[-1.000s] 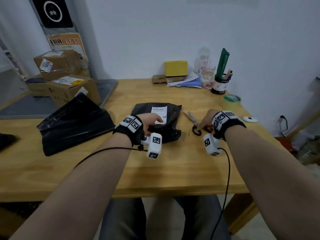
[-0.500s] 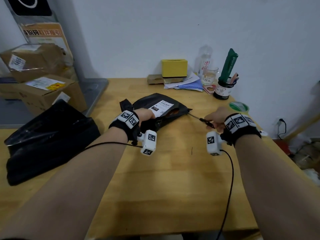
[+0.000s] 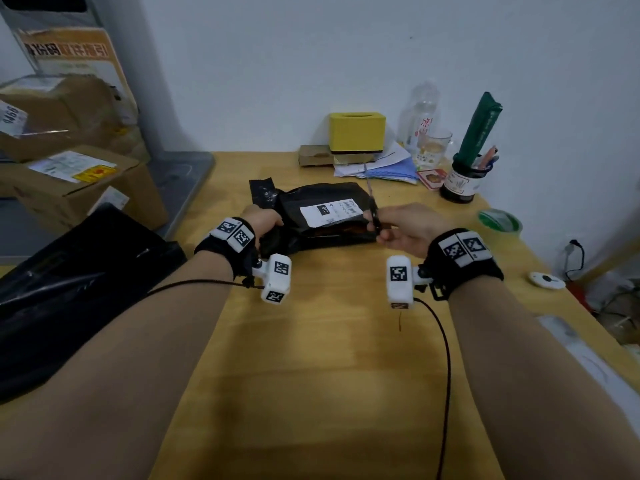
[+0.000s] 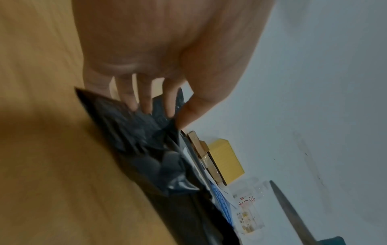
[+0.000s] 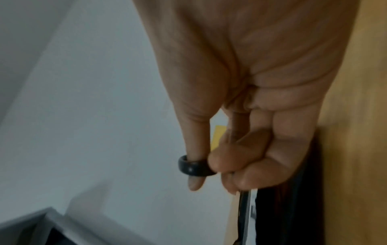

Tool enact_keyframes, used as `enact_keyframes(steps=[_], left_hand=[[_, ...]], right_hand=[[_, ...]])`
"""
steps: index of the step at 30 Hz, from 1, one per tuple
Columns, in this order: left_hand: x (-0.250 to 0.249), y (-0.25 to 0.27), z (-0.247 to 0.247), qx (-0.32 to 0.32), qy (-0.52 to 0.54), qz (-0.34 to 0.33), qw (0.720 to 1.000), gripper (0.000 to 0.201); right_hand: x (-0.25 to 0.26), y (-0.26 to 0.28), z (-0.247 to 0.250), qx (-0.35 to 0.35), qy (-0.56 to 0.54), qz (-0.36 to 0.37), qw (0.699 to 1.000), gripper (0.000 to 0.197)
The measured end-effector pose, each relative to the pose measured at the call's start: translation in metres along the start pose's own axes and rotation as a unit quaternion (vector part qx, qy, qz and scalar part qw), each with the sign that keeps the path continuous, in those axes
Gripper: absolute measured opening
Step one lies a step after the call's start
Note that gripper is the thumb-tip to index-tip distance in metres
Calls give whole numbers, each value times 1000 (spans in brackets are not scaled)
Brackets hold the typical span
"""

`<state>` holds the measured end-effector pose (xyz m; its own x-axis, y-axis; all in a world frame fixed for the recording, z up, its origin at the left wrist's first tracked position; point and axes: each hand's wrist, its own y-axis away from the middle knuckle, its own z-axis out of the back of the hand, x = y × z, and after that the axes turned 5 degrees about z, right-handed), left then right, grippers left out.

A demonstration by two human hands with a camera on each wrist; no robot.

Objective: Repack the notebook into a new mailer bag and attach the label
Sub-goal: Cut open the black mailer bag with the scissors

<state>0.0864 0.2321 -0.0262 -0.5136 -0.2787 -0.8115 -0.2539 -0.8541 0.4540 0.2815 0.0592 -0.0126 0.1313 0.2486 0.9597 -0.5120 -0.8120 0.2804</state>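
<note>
Notebook and old mailer bag [image 3: 322, 216] sit together at the middle of the desk [image 3: 311, 358], the notebook itself hidden inside the black plastic apart from a brownish edge that may show at the bag's near side. A white label [image 3: 330, 211] is stuck on the upper face of the bag. The left hand [image 3: 261, 221] pinches the crumpled left end of the bag between thumb and fingers, lifting it slightly off the wood. The right hand [image 3: 401, 226] has its grip clenched on the scissors [image 3: 373, 206], thumb through one black handle ring, blades pointing away at the bag's right edge.

Judging by the wrinkles and sheen, the film is thin, soft and slippery, so it will slump and slide unless held taut; the notebook inside should be flat, fairly stiff and light. The best hold looks to be where the left hand is now, on loose plastic clear of the contents, so the blades cut film only. A stack of new black mailer bags [image 3: 69, 289] lies on the left of the desk, well apart from the work.
</note>
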Motion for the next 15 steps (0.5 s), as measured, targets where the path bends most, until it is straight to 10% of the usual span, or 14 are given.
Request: enact_keyframes(steps=[4, 9, 15], left_hand=[[26, 6, 15, -43, 30, 4, 999, 14], [48, 6, 24, 106, 49, 86, 989, 21], [71, 0, 20, 118, 79, 101, 985, 23]], right_hand=[[-16, -7, -23, 89, -76, -10, 993, 19], [-27, 1, -44, 175, -59, -53, 981, 7], [-35, 29, -57, 253, 120, -100, 955, 62]])
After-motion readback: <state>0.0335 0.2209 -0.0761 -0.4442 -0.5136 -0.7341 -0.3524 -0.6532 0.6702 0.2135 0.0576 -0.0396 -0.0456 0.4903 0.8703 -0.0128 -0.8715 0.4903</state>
